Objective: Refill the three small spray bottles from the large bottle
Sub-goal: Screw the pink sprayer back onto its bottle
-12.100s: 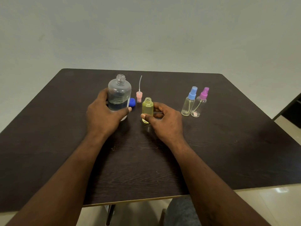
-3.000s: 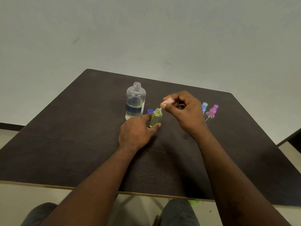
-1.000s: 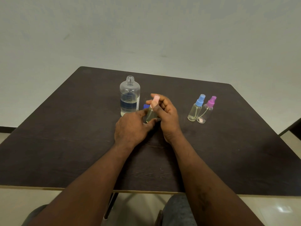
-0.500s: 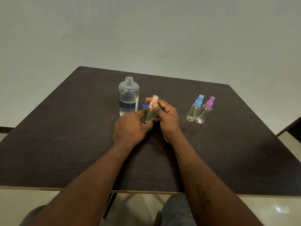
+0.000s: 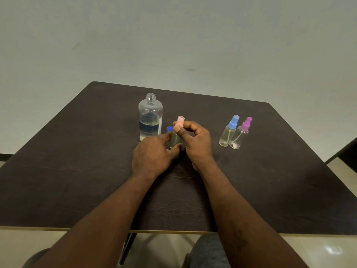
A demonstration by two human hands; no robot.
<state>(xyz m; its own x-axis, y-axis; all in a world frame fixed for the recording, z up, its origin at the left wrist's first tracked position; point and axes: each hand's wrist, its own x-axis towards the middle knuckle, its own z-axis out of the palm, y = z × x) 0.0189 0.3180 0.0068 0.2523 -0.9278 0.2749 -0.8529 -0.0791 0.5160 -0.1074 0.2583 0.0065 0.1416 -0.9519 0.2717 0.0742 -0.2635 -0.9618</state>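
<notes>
Yellow spray bottle (image 5: pixel 174 140) is gripped by the left hand (image 5: pixel 152 157); the right hand (image 5: pixel 197 142) pinches its pink top (image 5: pixel 180 121) just above, which probably needs twisting tight.

Single head view, looking forward and down across table (image 5: pixel 77 171) toward wall (image 5: pixel 173 35); near table edge low in frame

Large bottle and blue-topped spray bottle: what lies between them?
Head view: the pink-topped bottle, gripped by the left hand and right hand, plus a loose blue cap.
</notes>
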